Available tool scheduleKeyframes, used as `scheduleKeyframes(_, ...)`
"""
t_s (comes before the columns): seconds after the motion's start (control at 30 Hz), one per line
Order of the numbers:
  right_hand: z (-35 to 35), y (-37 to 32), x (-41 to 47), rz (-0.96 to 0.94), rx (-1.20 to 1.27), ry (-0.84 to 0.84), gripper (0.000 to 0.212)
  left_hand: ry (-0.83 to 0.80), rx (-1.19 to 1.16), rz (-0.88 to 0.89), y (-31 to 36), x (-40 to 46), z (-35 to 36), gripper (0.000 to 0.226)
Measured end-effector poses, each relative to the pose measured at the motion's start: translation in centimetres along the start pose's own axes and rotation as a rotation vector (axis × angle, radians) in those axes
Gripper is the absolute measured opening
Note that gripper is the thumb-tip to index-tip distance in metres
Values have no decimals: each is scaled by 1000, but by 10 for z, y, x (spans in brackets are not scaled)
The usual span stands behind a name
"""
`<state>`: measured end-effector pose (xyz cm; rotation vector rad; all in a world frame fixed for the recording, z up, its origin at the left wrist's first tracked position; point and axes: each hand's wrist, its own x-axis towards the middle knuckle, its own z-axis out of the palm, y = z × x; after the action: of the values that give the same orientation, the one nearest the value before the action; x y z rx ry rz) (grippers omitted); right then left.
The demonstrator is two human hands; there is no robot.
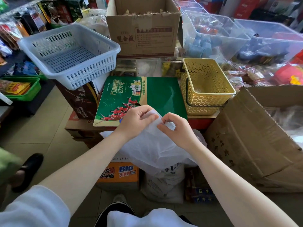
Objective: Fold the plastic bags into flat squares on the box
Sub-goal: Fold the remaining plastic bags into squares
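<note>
Fingers (153, 117) of both hands half-buried in translucent bag (152, 148)

The plastic bag (152, 145) is thin, translucent white film, softly creased. The green box (164, 94) has a glossy printed card face (light glints off it). The yellow basket (206, 89) and white basket (70, 53) are perforated moulded plastic. The brown carton (246, 141) is matt, scuffed cardboard.
</note>
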<state>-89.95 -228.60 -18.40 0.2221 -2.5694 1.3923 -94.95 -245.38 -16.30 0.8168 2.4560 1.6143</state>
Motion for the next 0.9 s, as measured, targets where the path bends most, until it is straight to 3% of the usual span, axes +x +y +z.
scheduleKeyframes(0.17, -3, 18, -10, 64, -19, -100, 39, 140, -74, -104, -7, -1, 4, 21)
scheduleKeyframes(0.47, -22, 72, -42, 393, -151, -291, 36, 390, -68, -455, -63, -6, 1, 18)
scheduleKeyframes(0.57, -20, 78, -45, 459, -159, -366, 35, 176, 260, -510, -82, -10, 1, 15)
scheduleKeyframes(0.67, -12, 70, -36, 425, -158, -488, 29, -55, 611, -209, -80, -8, 10, 37)
scheduleKeyframes(0.77, -7, 58, -20, 348, -135, -551, 27, -403, 558, -43, -70, 2, 21, 35)
scheduleKeyframes(0.83, -5, 54, -12, 271, -111, -547, 32, -597, 556, -59, -70, 7, 22, 33)
scheduleKeyframes(0.9, -4, 54, -5, 237, -101, -497, 27, -672, 498, -147, -73, 11, 15, 28)
